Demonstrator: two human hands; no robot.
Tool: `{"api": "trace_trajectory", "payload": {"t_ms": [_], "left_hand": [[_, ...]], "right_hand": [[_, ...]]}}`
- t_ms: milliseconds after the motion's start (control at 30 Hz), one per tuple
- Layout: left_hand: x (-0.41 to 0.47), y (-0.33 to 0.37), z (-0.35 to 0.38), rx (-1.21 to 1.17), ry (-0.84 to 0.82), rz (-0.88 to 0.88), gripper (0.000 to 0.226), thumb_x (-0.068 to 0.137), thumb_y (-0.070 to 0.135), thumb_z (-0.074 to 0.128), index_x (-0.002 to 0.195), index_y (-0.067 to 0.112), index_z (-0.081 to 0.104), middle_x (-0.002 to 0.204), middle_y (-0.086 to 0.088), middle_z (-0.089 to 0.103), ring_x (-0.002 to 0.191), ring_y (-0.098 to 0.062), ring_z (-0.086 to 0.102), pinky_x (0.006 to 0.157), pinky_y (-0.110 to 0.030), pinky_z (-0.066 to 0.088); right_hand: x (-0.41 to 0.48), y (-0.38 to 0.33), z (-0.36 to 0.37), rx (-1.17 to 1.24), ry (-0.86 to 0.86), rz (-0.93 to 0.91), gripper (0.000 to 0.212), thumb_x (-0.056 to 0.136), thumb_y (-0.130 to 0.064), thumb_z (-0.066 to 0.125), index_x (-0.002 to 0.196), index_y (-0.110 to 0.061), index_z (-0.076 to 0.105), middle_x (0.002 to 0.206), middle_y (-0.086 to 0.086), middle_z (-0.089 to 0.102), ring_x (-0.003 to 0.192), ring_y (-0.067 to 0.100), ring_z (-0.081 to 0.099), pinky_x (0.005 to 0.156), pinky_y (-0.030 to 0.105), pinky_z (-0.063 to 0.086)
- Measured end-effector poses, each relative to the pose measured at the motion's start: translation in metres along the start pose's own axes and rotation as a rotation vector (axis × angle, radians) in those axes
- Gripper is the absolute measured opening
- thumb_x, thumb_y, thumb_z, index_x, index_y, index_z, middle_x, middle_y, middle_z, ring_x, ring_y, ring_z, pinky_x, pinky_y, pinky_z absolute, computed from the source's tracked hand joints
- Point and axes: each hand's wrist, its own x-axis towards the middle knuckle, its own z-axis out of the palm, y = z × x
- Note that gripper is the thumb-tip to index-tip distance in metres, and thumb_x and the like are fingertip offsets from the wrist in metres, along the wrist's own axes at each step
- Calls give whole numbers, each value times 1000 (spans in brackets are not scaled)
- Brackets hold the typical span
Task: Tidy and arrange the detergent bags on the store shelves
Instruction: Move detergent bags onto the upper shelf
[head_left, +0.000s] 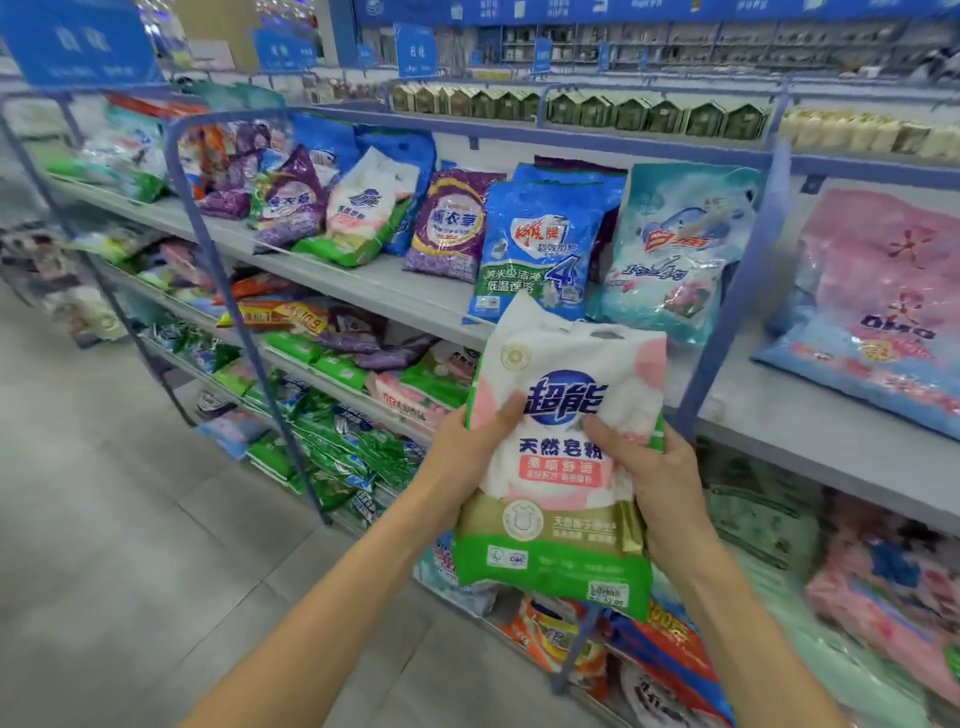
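White-green bag (558, 467): clamped between my left grip (470, 447) and right grip (662, 480), held off the shelf (374, 283).
Shelved bags (452, 223): leaning, overlapping; most tidying remains, I judge.

Bare shelf (779, 400) beside blue upright (724, 312)

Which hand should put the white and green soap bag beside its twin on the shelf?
Probably the left hand. It and the right hand both grip the white, pink and green plastic detergent bag, but the matching bag leans on the grey shelf up to the left.
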Motion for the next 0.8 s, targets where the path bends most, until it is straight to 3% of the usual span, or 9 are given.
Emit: {"api": "trace_trajectory", "payload": {"t_ms": [100,200,267,367,500,567,633,667,800], "left_hand": [[3,-4,-60,-3,59,-31,43,94,47,66,118,12,69,97,-8,80,83,-26,78,71,-37,64],[8,-12,-110,-12,92,-79,50,94,54,60,120,13,69,103,-11,79,92,-31,77,86,-47,62],[13,-20,-135,-15,115,-115,51,95,54,57,121,12,68,105,-12,78,93,-32,76,88,-48,61],[25,-32,-160,-56,139,-161,45,100,49,53,119,12,69,102,-12,79,87,-28,77,73,-38,64],[56,-52,-183,-110,202,-238,42,101,48,52,120,13,68,104,-11,79,91,-30,77,79,-42,63],[77,-59,-191,-126,206,-290,44,101,49,53,120,12,68,103,-11,79,89,-29,77,76,-41,63],[100,-62,-198,-125,199,-330,43,101,47,56,118,11,69,100,-11,79,84,-27,78,70,-38,64],[113,-64,-202,-124,193,-341,41,100,45,58,119,10,69,100,-11,79,84,-27,78,70,-38,64],[157,-66,-214,-101,142,-372,45,92,30,74,130,10,61,105,-12,78,95,-33,76,86,-50,61]], "right_hand": [[6,37,49,-3,-26,50,33,87,-14,76,117,-5,71,107,18,77,96,35,76,83,46,61],[11,71,84,-16,-24,99,30,97,-28,66,120,-10,70,102,8,80,90,23,78,71,32,61],[18,94,97,-45,-21,144,39,97,-40,64,125,-14,69,109,5,79,99,22,76,85,37,60],[31,126,107,-81,-91,250,58,88,-58,71,135,-24,65,130,1,71,122,25,67,112,53,44],[50,158,111,-105,-172,370,51,87,-38,77,134,-24,64,126,3,73,115,28,71,106,53,50],[62,168,117,-137,-140,348,38,92,-25,73,130,-22,66,114,-1,78,103,22,75,89,42,61],[80,174,124,-165,-85,313,26,95,-18,70,119,-25,67,100,-8,80,89,14,77,68,27,62],[90,177,127,-178,-53,314,25,95,-17,70,118,-26,66,99,-9,80,87,13,78,65,26,62],[127,186,137,-133,17,368,30,97,-17,68,126,-24,64,109,3,79,97,28,77,88,50,61]]}}
